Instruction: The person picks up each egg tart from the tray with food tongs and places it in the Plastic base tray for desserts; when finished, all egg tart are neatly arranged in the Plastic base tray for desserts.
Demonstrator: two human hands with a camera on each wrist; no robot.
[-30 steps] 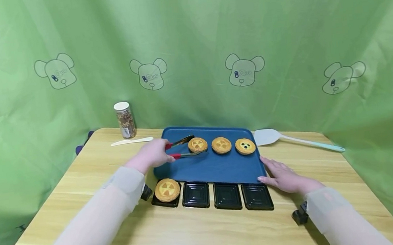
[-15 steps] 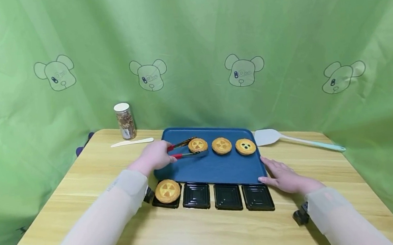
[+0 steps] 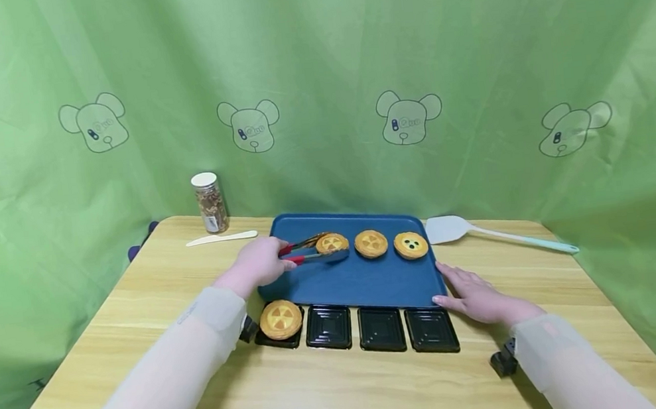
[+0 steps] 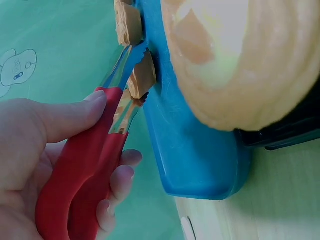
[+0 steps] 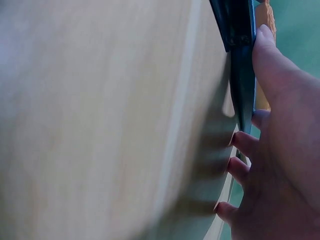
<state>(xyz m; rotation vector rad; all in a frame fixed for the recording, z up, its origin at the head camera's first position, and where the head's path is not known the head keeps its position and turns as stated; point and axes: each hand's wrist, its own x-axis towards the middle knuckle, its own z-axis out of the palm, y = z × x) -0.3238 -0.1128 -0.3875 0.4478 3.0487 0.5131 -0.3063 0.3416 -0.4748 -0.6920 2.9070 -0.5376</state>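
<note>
My left hand (image 3: 256, 262) grips red-handled tongs (image 4: 95, 165), thumb on one handle and fingers around the other. The tongs' arms lie on either side of the leftmost egg tart (image 3: 332, 243) at the blue tray (image 3: 367, 287); whether it is lifted I cannot tell. To its right on the tray are a second tart (image 3: 371, 244) and a tart with dark dots (image 3: 411, 246). My right hand (image 3: 476, 295) rests at the tray's front right corner, fingers spread. Another tart (image 3: 281, 320) sits on the leftmost black plastic base (image 3: 292, 342), close below my left wrist.
Three more black bases, one of them a square base (image 3: 328, 328), line the tray's front edge. A white-lidded jar (image 3: 210, 203) and a white plastic knife (image 3: 221, 238) lie back left. A white spatula (image 3: 448, 228) with a mint handle lies right of the tray. Green curtain (image 3: 311, 46) hangs behind.
The tongs have shifted slightly to the right, their tips reaching further along the leftmost tart. My right hand stays in the same place on the tray corner.
</note>
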